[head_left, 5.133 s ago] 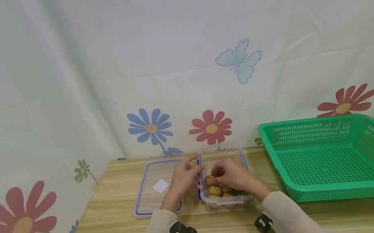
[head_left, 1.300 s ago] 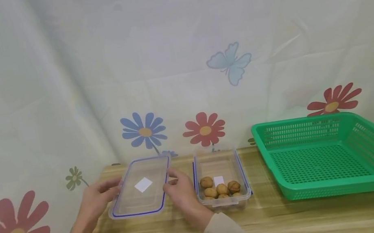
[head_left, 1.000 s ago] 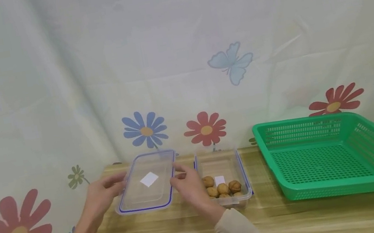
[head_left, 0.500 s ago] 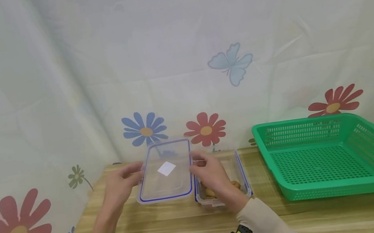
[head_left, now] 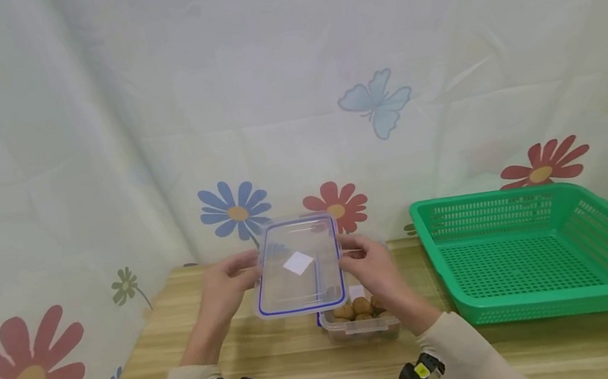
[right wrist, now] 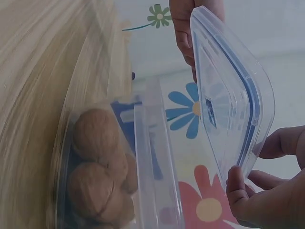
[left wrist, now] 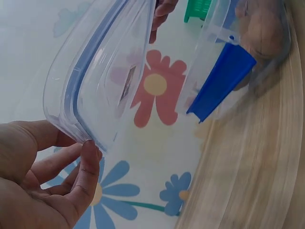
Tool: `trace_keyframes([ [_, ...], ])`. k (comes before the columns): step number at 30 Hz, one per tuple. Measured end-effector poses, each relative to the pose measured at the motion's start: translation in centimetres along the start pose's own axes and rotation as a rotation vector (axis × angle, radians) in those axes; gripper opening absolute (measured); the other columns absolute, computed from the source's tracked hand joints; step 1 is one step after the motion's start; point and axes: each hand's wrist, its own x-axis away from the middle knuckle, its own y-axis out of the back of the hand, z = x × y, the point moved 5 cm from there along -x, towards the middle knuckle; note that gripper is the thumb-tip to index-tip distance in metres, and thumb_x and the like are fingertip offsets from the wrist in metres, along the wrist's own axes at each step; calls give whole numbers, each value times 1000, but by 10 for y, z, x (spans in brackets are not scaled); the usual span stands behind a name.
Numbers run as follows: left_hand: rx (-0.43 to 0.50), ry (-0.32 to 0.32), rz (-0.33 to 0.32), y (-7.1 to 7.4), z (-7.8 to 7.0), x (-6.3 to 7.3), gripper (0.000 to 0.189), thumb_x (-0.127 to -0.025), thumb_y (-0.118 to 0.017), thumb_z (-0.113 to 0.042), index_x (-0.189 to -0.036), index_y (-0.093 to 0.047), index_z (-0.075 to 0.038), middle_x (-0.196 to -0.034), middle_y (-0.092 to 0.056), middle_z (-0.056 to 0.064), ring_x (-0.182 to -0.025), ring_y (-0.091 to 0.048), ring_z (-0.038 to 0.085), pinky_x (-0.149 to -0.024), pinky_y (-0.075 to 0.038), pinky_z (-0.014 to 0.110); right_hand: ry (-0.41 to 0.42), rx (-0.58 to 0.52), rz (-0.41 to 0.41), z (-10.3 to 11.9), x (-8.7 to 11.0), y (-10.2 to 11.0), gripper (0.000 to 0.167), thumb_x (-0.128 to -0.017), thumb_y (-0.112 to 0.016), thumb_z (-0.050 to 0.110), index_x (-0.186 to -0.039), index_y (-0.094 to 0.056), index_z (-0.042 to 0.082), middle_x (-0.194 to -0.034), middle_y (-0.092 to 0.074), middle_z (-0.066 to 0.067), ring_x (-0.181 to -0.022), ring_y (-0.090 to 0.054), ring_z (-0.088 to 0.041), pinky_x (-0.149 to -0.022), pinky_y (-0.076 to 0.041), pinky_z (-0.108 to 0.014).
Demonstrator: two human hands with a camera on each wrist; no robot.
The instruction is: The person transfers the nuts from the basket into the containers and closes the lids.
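Both hands hold a clear plastic lid (head_left: 281, 290) with a blue seal and a white label in the air. My left hand (head_left: 228, 289) pinches its left edge, thumb on one face and fingers on the other, as the left wrist view shows. At the opposite edge my right hand (head_left: 373, 265) pinches it the same way. The lid overlaps the left part of a clear food container (head_left: 363, 327) in the head view. Several walnuts (right wrist: 95, 191) lie in that container, mostly toward its near end. A blue clip (left wrist: 221, 81) hangs on the container's side.
A large green plastic basket (head_left: 540, 304) stands to the right of the container. Under everything is a wood-grain table (head_left: 299, 378), with a flower-printed curtain (head_left: 286, 85) behind it and at the left.
Earlier the lid lay on the table while both hands were at the container with walnuts. Both hands then gripped the lid, raised it and carried it right, partly over the container.
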Motion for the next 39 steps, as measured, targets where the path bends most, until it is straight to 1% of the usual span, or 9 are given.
trace_keyframes([
  [3, 18, -5, 4, -9, -3, -2, 37, -97, -72, -5, -134, -70, 5, -125, -72, 23, -107, -71, 27, -87, -62, 28, -3, -1, -16, -1, 1, 8, 43, -97, -62, -2, -139, -63, -9, -134, -66, -25, -117, -66, -38, -101, -58, -47],
  [7, 44, -8, 11, -21, -6, -3, 38, -96, -72, -3, -133, -70, 6, -125, -72, 24, -106, -72, 27, -88, -63, 31, -38, 1, -31, -3, 3, 19, 42, -98, -62, -2, -140, -62, -8, -135, -66, -26, -118, -65, -38, -103, -57, -48],
  [13, 79, 4, 18, -37, -8, -4, 40, -94, -72, -1, -133, -70, 6, -123, -72, 25, -107, -71, 31, -92, -63, 37, -123, 30, -47, -8, 6, 35, 43, -101, -62, 2, -143, -62, -3, -135, -66, -23, -123, -63, -38, -107, -53, -52],
  [16, 92, 4, 20, -44, -9, -5, 39, -93, -72, 0, -132, -70, 5, -122, -72, 26, -108, -71, 33, -92, -63, 39, -156, 41, -37, -9, 7, 40, 44, -103, -61, 6, -146, -60, -1, -138, -65, -22, -127, -61, -38, -111, -50, -55],
  [22, 123, -3, 33, -55, -12, -6, 40, -92, -73, 1, -132, -70, 5, -123, -72, 25, -109, -71, 35, -93, -63, 41, -157, 71, -24, -10, 6, 49, 46, -105, -59, 9, -150, -56, 0, -146, -60, -23, -132, -58, -39, -113, -48, -57],
  [27, 143, -5, 41, -63, -13, -7, 40, -92, -74, -1, -132, -70, 5, -122, -71, 26, -110, -71, 35, -94, -63, 42, -159, 49, -26, -12, 7, 56, 47, -104, -56, 6, -150, -55, -3, -146, -59, -25, -132, -57, -39, -113, -48, -54],
  [32, 162, -3, 52, -70, -16, -9, 41, -94, -75, -5, -134, -70, 3, -124, -71, 24, -111, -71, 35, -97, -61, 44, -167, 27, -30, -11, 4, 64, 46, -105, -54, 7, -150, -55, -3, -148, -57, -25, -133, -54, -38, -113, -46, -53],
  [36, 210, -4, 66, -75, -20, -9, 38, -98, -73, -8, -134, -69, 3, -125, -72, 22, -105, -73, 33, -95, -62, 42, -153, 9, -51, -9, 2, 70, 46, -105, -54, 6, -149, -55, -5, -145, -58, -27, -129, -56, -38, -110, -48, -52],
  [39, 242, -21, 77, -78, -22, -9, 33, -101, -67, -5, -133, -69, 4, -123, -72, 22, -100, -74, 30, -92, -63, 41, -158, 4, -54, -8, 3, 74, 47, -103, -52, 5, -149, -55, -5, -146, -57, -27, -129, -56, -38, -110, -47, -53],
])
